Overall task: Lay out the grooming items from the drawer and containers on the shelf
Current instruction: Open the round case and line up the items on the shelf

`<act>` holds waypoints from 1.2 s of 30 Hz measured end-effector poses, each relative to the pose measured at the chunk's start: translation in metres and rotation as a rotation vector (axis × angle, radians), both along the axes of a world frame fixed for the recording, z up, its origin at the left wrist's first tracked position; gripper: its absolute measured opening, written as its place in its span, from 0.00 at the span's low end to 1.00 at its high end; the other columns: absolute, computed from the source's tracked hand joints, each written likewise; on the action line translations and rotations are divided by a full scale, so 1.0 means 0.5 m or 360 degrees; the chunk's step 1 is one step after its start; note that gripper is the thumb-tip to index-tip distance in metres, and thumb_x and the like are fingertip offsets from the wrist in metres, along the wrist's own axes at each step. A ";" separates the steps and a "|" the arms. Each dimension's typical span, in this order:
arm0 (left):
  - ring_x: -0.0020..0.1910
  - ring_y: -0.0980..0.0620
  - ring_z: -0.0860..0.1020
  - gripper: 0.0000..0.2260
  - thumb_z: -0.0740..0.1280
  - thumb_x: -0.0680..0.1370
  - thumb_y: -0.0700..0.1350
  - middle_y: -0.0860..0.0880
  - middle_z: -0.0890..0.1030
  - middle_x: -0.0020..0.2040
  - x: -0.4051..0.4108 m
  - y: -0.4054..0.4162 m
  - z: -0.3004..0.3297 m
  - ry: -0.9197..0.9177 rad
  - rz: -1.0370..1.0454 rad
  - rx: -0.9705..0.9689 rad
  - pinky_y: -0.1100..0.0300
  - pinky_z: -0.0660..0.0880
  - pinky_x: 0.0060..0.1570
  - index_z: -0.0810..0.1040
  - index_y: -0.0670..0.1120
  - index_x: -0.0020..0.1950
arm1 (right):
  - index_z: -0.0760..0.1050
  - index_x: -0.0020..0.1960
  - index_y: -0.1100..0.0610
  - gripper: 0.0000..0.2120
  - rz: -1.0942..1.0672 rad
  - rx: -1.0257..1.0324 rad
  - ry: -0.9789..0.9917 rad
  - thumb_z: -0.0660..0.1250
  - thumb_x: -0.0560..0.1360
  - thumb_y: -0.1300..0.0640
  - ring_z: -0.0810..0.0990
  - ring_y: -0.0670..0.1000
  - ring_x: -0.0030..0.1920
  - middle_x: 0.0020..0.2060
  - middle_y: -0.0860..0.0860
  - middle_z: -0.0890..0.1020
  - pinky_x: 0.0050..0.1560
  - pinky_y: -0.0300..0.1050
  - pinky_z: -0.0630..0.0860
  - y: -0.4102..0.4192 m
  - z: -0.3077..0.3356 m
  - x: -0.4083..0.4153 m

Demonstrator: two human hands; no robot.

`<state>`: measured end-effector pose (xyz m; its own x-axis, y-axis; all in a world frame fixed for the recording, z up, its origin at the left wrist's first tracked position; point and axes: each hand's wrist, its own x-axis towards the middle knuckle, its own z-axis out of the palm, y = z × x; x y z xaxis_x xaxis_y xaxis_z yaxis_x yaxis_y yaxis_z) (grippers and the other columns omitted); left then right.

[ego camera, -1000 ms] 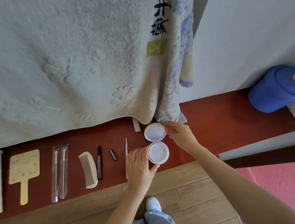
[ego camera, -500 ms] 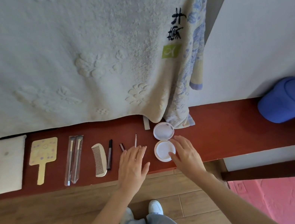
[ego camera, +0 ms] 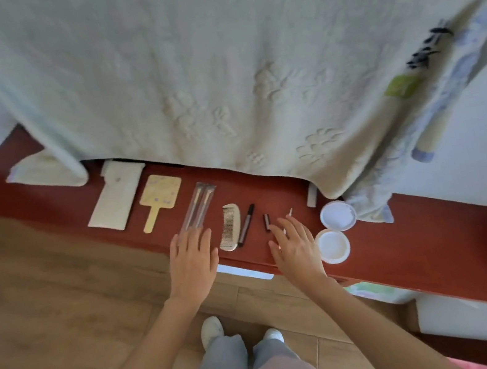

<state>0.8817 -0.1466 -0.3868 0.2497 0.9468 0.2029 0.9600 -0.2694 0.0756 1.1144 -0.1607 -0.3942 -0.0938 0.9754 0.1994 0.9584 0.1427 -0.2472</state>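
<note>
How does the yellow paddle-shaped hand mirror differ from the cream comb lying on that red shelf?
The yellow paddle-shaped hand mirror has a flat square head on a narrow handle; the cream comb is a curved arch with fine teeth and no handle. The mirror bears small printed patterns; the comb is plain. The mirror lies further left, the comb between the two hands. Both lie flat on the red wooden shelf, untouched.

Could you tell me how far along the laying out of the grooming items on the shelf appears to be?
Mostly done: hand mirror, comb, pen-like stick and round container with its lid lie in a row on the shelf. Both hands are open, holding nothing. Whether items remain elsewhere isn't visible.
</note>
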 end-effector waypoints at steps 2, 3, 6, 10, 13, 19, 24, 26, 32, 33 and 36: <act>0.61 0.42 0.75 0.16 0.65 0.77 0.47 0.41 0.78 0.60 -0.029 0.010 0.005 -0.0006 0.0075 -0.0021 0.43 0.69 0.63 0.76 0.41 0.62 | 0.78 0.58 0.59 0.14 0.0027 0.0003 -0.0020 0.70 0.73 0.57 0.76 0.58 0.63 0.57 0.57 0.80 0.61 0.56 0.75 0.018 0.006 -0.023; 0.61 0.41 0.75 0.17 0.67 0.76 0.46 0.41 0.78 0.60 -0.044 0.016 0.009 -0.0015 0.0106 -0.0027 0.43 0.69 0.63 0.76 0.40 0.62 | 0.78 0.58 0.59 0.14 0.0038 0.0006 -0.0025 0.70 0.73 0.57 0.75 0.58 0.63 0.58 0.58 0.80 0.61 0.56 0.74 0.028 0.009 -0.036; 0.61 0.41 0.75 0.17 0.69 0.75 0.45 0.41 0.79 0.60 -0.098 0.044 0.023 -0.0033 0.0168 -0.0007 0.42 0.70 0.62 0.77 0.40 0.62 | 0.78 0.58 0.60 0.14 0.0057 0.0033 -0.0020 0.70 0.73 0.58 0.75 0.59 0.64 0.57 0.58 0.80 0.62 0.56 0.73 0.060 0.018 -0.087; 0.62 0.41 0.75 0.19 0.69 0.74 0.46 0.41 0.78 0.61 -0.183 0.099 0.031 -0.0040 0.0177 -0.0053 0.42 0.69 0.63 0.76 0.40 0.63 | 0.78 0.58 0.60 0.16 0.0037 0.0092 -0.0030 0.71 0.72 0.59 0.76 0.60 0.63 0.57 0.58 0.80 0.61 0.57 0.74 0.103 0.020 -0.166; 0.63 0.41 0.74 0.19 0.70 0.74 0.46 0.41 0.77 0.62 -0.262 0.152 0.022 -0.0006 0.0086 -0.0098 0.42 0.70 0.62 0.76 0.41 0.63 | 0.78 0.58 0.60 0.15 -0.0077 0.0097 0.0003 0.71 0.72 0.59 0.75 0.60 0.63 0.57 0.59 0.80 0.61 0.58 0.75 0.136 0.008 -0.240; 0.63 0.40 0.73 0.20 0.69 0.75 0.47 0.40 0.76 0.63 -0.420 0.256 0.001 0.0072 -0.0139 -0.0249 0.42 0.71 0.61 0.75 0.40 0.64 | 0.78 0.58 0.62 0.16 -0.0272 0.0062 -0.0031 0.72 0.71 0.58 0.77 0.62 0.61 0.56 0.61 0.80 0.58 0.56 0.76 0.194 -0.005 -0.401; 0.68 0.38 0.69 0.24 0.69 0.75 0.48 0.39 0.71 0.69 -0.501 0.305 -0.023 0.0138 -0.0300 -0.0436 0.41 0.71 0.62 0.71 0.41 0.69 | 0.77 0.60 0.60 0.18 -0.0417 -0.0038 0.0026 0.71 0.72 0.57 0.75 0.61 0.64 0.60 0.60 0.78 0.60 0.56 0.74 0.197 -0.002 -0.515; 0.70 0.37 0.66 0.27 0.68 0.75 0.48 0.40 0.66 0.73 -0.518 0.323 -0.036 0.0168 -0.0365 -0.0508 0.41 0.70 0.63 0.68 0.42 0.72 | 0.76 0.62 0.60 0.19 -0.0418 -0.0091 0.0042 0.71 0.72 0.57 0.74 0.61 0.65 0.61 0.60 0.77 0.61 0.56 0.74 0.199 -0.010 -0.545; 0.73 0.38 0.61 0.30 0.67 0.76 0.50 0.37 0.58 0.76 -0.550 0.383 -0.089 0.0109 -0.0636 -0.0563 0.42 0.70 0.64 0.60 0.43 0.75 | 0.69 0.69 0.58 0.24 -0.0319 -0.0310 0.0024 0.67 0.75 0.52 0.65 0.61 0.72 0.70 0.61 0.68 0.67 0.56 0.68 0.232 -0.043 -0.586; 0.75 0.39 0.58 0.31 0.65 0.77 0.51 0.38 0.55 0.77 -0.553 0.392 -0.096 0.0105 -0.0687 -0.0570 0.43 0.68 0.66 0.58 0.43 0.76 | 0.68 0.70 0.57 0.25 -0.0310 -0.0329 0.0012 0.66 0.76 0.51 0.63 0.61 0.73 0.71 0.62 0.66 0.68 0.57 0.66 0.241 -0.045 -0.588; 0.77 0.42 0.46 0.32 0.59 0.80 0.54 0.42 0.41 0.77 -0.561 0.409 -0.111 0.0113 -0.0791 -0.0651 0.47 0.56 0.71 0.46 0.46 0.78 | 0.58 0.76 0.55 0.27 -0.0261 -0.0495 -0.0012 0.59 0.80 0.48 0.51 0.60 0.76 0.76 0.60 0.54 0.73 0.56 0.55 0.261 -0.051 -0.598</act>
<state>0.6011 0.0577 -0.4424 0.6777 0.7122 -0.1831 0.7348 -0.6458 0.2074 0.8156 -0.0303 -0.4199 0.0687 0.9916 -0.1098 0.9644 -0.0942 -0.2473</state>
